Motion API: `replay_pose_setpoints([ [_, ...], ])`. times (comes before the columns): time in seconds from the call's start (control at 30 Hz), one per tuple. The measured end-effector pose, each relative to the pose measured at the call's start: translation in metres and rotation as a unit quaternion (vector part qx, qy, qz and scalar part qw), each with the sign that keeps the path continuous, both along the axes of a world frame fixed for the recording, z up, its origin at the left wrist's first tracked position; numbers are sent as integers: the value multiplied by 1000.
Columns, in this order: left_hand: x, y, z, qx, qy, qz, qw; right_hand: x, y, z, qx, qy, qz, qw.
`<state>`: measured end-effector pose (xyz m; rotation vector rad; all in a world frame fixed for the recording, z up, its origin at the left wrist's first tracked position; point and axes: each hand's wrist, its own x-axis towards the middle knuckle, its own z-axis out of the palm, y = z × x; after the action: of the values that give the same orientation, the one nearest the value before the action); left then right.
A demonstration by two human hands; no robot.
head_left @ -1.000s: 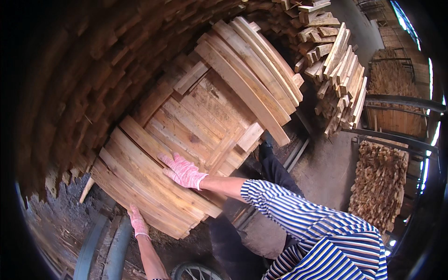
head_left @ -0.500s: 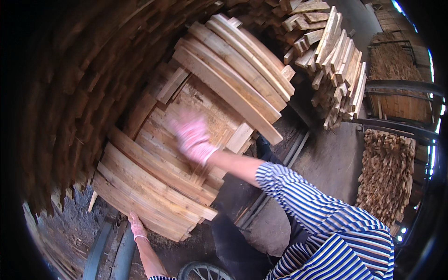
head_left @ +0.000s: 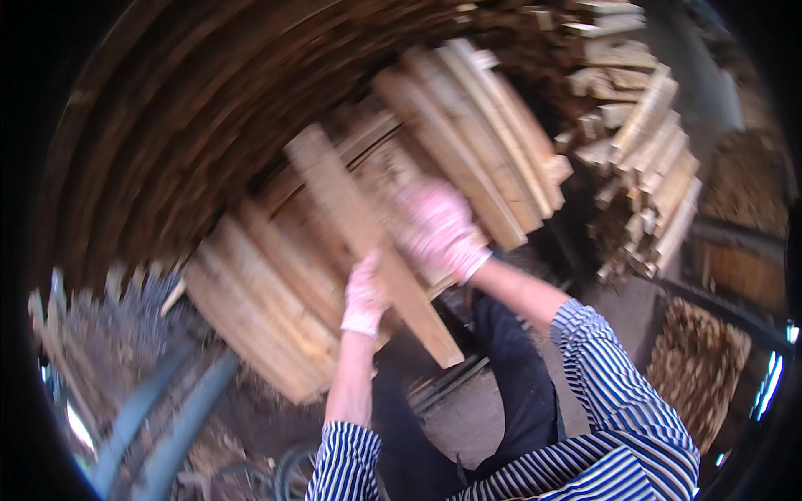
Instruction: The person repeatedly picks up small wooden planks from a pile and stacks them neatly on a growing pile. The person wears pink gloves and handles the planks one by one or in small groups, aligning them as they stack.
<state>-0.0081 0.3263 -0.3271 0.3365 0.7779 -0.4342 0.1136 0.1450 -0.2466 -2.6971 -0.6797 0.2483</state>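
The left hand [head_left: 365, 292] grips a board [head_left: 373, 234] at its left edge; the right hand [head_left: 441, 230], blurred, is just beside it, its grip unclear. The board slants between left planks [head_left: 259, 305] and right planks [head_left: 472, 138].

Dim light, heavy blur

Motion blur smears the right hand [head_left: 439, 227] and the stacked wood [head_left: 209, 108], which lies in brown shadow at upper left. White glare [head_left: 770, 386] burns at lower right; fisheye distortion bows edges near black corners.
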Motion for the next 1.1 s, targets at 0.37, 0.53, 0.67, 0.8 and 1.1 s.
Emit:
replay_pose_setpoints([
  [0.37,-105,155,21,277,65,62,957,19,-24,-76,7,57,-164,985],
  [0.53,-103,202,-9,296,114,116,941,-75,109,-67,55,58,-74,994],
  [0.67,-77,192,-14,348,117,77,927,-99,213,-87,99,69,-70,990],
  [0.8,-94,194,-29,404,132,84,901,-99,240,-75,26,186,-30,982],
  [1.1,-85,181,-12,445,123,-2,887,83,-29,-95,-209,-99,-261,937],
])
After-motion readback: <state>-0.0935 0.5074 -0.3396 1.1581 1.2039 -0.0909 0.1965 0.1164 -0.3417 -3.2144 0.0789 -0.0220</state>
